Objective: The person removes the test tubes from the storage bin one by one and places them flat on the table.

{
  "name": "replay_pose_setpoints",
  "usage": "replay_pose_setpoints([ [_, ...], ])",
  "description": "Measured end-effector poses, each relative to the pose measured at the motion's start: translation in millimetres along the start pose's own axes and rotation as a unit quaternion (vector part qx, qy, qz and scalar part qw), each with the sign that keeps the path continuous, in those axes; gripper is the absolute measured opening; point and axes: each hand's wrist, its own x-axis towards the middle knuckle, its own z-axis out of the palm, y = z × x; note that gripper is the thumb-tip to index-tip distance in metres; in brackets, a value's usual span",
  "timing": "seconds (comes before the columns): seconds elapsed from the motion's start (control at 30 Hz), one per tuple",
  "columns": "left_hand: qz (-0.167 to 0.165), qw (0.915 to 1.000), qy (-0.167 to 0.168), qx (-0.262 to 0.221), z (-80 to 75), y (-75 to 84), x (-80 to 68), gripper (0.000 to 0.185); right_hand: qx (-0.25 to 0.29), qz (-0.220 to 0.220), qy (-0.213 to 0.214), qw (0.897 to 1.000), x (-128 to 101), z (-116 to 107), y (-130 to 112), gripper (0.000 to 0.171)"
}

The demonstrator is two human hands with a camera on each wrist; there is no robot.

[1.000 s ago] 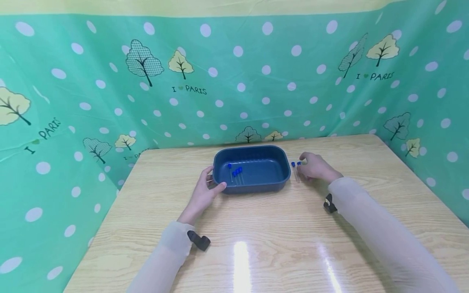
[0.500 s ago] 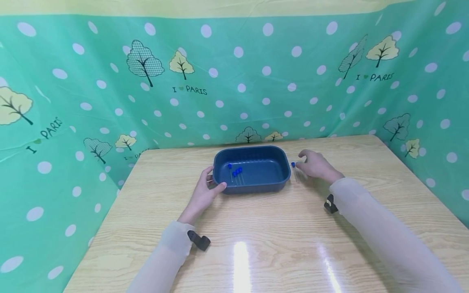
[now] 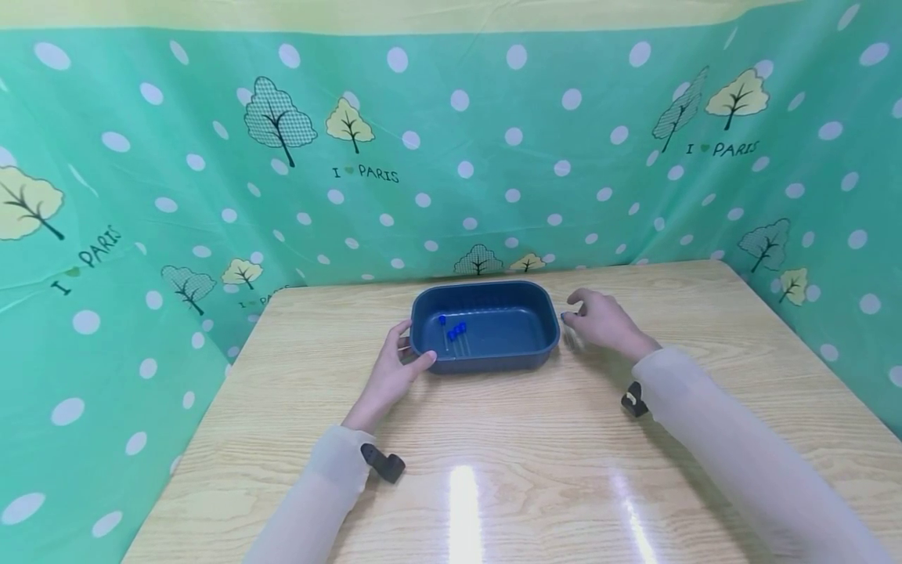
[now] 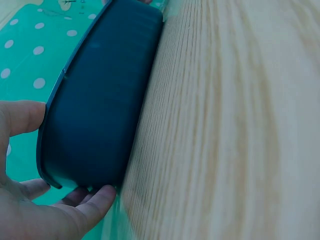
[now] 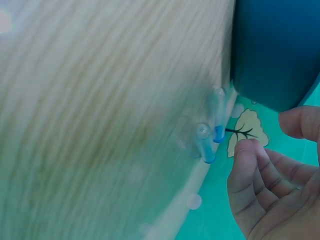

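The right hand (image 3: 599, 319) has drifted toward the blue tray (image 3: 485, 356), fingers loosely curled, holding nothing, above two blue-capped tubes (image 5: 207, 140) lying beside it. The left hand (image 3: 396, 368) still grips the tray's corner.

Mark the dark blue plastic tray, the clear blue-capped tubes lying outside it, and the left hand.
Dark blue plastic tray (image 3: 543, 343): head view, front right wall.
Clear blue-capped tubes (image 5: 205, 145): right wrist view, the nearer tube's body.
Left hand (image 3: 390, 374): head view, back of the hand.
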Motion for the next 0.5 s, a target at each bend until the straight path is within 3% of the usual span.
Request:
replay_pose_setpoints([
  [0.5, 0.002, 1.0, -0.003, -0.002, -0.6, 0.3, 0.0, 0.075, 0.009, -0.02, 0.009, 1.0, -11.4, 3.9, -16.6, 0.039],
])
